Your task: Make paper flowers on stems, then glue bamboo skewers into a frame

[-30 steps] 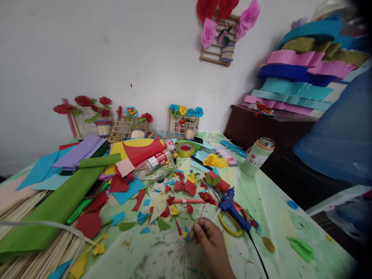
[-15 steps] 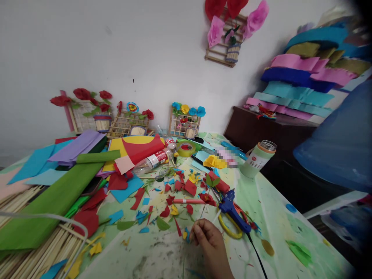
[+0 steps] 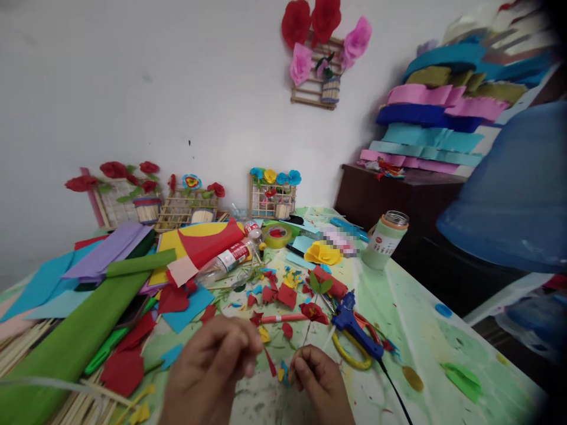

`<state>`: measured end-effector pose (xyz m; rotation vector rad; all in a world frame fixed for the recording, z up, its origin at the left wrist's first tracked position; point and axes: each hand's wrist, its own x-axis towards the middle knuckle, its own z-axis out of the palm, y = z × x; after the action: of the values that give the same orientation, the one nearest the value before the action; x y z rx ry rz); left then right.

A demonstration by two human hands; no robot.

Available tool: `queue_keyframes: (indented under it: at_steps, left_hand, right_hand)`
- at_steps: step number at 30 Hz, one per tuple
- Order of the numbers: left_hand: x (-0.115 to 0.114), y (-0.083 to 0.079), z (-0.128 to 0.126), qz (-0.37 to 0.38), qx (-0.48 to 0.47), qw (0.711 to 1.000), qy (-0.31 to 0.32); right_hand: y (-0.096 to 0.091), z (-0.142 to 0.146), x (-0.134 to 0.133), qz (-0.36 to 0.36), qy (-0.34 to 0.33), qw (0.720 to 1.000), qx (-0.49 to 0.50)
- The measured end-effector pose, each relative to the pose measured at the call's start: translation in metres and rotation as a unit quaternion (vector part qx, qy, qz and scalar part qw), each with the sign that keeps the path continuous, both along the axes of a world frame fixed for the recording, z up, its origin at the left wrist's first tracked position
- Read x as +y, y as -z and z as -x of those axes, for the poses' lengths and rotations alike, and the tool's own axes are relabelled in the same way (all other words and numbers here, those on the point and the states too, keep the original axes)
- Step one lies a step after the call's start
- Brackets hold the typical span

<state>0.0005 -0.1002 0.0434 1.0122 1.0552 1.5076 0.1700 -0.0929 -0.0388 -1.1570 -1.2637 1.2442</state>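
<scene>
In the head view, we find the right hand [image 3: 321, 379] with thumb and forefinger pinched on a thin stem [image 3: 306, 333], which rises toward a red paper flower [image 3: 315, 313] just beyond the fingers. The left hand [image 3: 210, 367] is beside it, apart from the stem, fingers curled; it is blurred, and we cannot tell whether it grips anything. Close on the right we note a blue glue gun [image 3: 354, 326] lying over yellow-handled scissors [image 3: 364, 359], its black cord [image 3: 394, 386] running to the lower edge. A pinkish stick [image 3: 282, 319] lies against the flower among paper scraps [image 3: 287, 296], some hidden by the left hand. Farther back we record a plastic bottle [image 3: 230, 258], a tape roll [image 3: 277, 236] and a yellow paper flower [image 3: 322, 254]. An uncapped jar [image 3: 383, 242] stands near the right edge of the table [image 3: 411, 319]. At left, green paper [image 3: 77, 339] covers part of some wooden sticks [image 3: 82, 408].
</scene>
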Motion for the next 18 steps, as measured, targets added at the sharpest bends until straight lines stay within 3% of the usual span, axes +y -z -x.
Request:
queue_keyframes:
  at_steps: [2, 5, 8, 11, 14, 18]
  left_hand:
    - [0.022, 0.0, -0.018, 0.045, -0.016, 0.999, 0.008]
    - [0.04, 0.02, -0.039, 0.089, -0.004, 0.996, 0.013]
    - [0.042, 0.047, -0.049, 0.112, 0.014, 0.991, 0.07]
    - [0.038, 0.062, -0.052, 0.103, 0.051, 0.985, 0.127]
    - [0.036, 0.063, -0.052, 0.091, 0.061, 0.985, 0.132]
    - [0.032, 0.053, -0.052, 0.087, 0.087, 0.984, 0.13]
  right_hand:
    - [0.003, 0.0, 0.0, -0.013, -0.017, 1.0, 0.009]
    - [0.015, 0.0, 0.002, -0.032, -0.006, 0.999, 0.017]
    - [0.028, 0.001, 0.006, -0.047, 0.017, 0.999, 0.018]
    - [0.035, 0.003, 0.009, -0.062, 0.029, 0.998, 0.014]
    - [0.033, 0.003, 0.008, -0.075, 0.037, 0.996, 0.01]
    - [0.014, 0.001, 0.002, -0.059, 0.04, 0.997, -0.013]
